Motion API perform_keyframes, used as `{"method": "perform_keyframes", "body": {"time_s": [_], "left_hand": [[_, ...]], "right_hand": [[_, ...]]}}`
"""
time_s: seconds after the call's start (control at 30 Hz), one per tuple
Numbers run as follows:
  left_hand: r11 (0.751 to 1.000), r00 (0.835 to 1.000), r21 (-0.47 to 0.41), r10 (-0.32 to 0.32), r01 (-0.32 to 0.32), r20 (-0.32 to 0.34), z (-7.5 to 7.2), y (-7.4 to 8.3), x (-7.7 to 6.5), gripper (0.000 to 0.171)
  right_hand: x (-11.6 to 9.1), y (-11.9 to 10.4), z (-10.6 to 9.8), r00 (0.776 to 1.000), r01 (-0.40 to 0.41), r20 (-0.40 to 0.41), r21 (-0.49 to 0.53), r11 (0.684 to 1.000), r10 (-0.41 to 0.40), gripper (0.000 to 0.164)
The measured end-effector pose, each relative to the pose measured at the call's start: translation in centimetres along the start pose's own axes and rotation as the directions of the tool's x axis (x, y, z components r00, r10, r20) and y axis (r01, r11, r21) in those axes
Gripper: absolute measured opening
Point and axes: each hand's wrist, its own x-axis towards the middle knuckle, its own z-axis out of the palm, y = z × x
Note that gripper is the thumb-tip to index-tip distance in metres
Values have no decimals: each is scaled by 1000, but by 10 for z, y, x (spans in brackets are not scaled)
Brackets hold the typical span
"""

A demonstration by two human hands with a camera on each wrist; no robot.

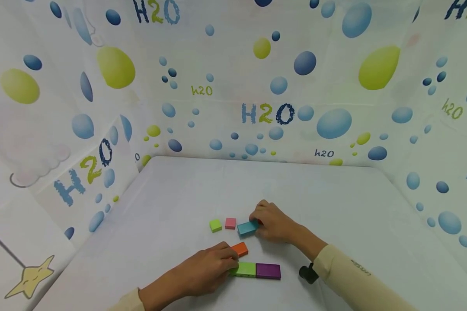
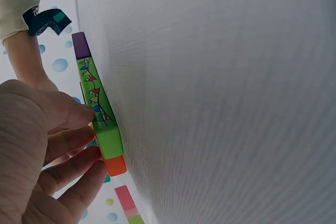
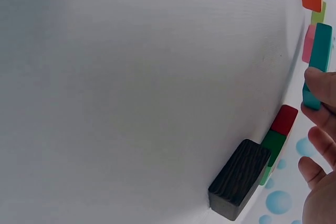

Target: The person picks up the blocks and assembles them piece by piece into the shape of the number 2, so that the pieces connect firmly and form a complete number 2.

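My left hand (image 1: 215,268) has its thumb and fingers round the left end of a long green block (image 2: 100,98) with printed bunting on its side. A purple block (image 1: 268,271) lies end to end with it on the right. Just beyond the left fingers is an orange block (image 1: 240,249), partly covered by them in the head view. Farther back, my right hand (image 1: 273,221) pinches the right end of a teal block (image 1: 247,228) between thumb and fingers. Left of the teal block sit a small pink block (image 1: 230,223) and a small lime block (image 1: 215,225).
A black wood-grained block (image 3: 240,179), a dark green block (image 3: 273,146) and a red block (image 3: 284,119) show in the right wrist view. The white tabletop (image 1: 171,190) meets a bubble-printed cloth (image 1: 225,103) behind. A dark device (image 1: 308,274) is on the right wrist.
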Motion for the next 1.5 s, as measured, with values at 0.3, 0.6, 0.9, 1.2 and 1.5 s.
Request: {"method": "perform_keyframes", "body": {"time_s": [0.3, 0.6, 0.9, 1.2, 1.5], "left_hand": [[1000, 1000, 13, -5, 5, 0, -1, 0, 1, 23], [1000, 1000, 12, 6, -6, -29, 1, -1, 0, 23], [1000, 999, 14, 12, -12, -38, 2, -1, -1, 22], [999, 999, 24, 21, -21, -24, 2, 0, 0, 25], [1000, 1000, 14, -4, 4, -16, 2, 0, 0, 25]], "right_hand": [[-6, -4, -3, 999, -11, 37, -8, 1000, 11, 24], [-10, -6, -4, 998, -14, 62, -27, 1000, 15, 25], [-13, -3, 0, 995, -27, 95, -24, 999, 29, 26], [-16, -5, -2, 994, -12, 104, -6, 1000, 12, 27], [-19, -5, -3, 994, -5, 109, 31, 999, 1, 27]]}}
